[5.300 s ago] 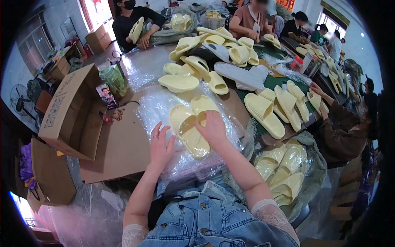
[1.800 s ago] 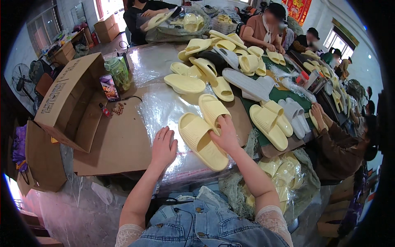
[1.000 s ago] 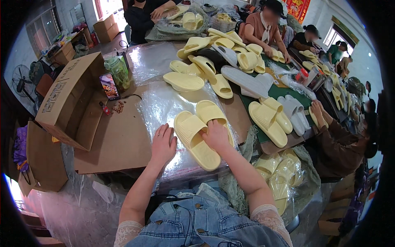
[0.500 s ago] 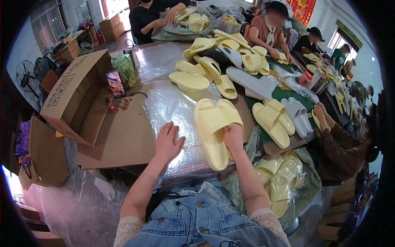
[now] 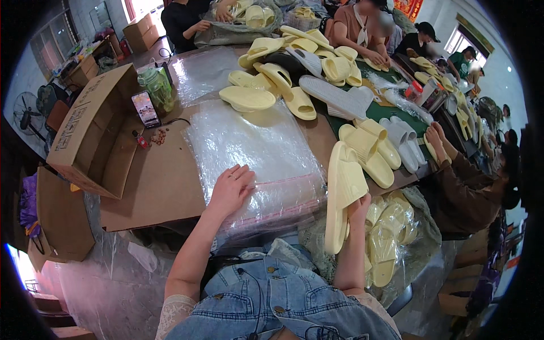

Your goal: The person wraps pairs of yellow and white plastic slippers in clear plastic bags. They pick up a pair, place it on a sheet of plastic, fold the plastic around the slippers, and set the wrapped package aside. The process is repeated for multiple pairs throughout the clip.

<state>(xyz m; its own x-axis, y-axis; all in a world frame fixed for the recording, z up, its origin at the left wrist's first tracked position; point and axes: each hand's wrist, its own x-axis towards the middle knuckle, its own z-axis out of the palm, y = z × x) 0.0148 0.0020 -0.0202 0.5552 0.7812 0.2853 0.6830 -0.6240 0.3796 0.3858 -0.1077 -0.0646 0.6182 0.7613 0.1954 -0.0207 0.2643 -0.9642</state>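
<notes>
Left hand rests palm down on the stack of clear bags, fingers extended. Right hand is clamped on the yellow slippers, held tilted on edge, right of the stack. The cardboard box is left of the stack.

Over at the left of the counter, an open cardboard box is standing with its hollow side turned right. Near it a lit phone is propping upright just in front of a greenish lidded jar, while a small red bottle is sitting beside some scattered brown bits. Behind, a fan is standing by the wall. A red-lidded container is resting across the room's green surface, and a co-worker in brown is sitting at the right.
</notes>
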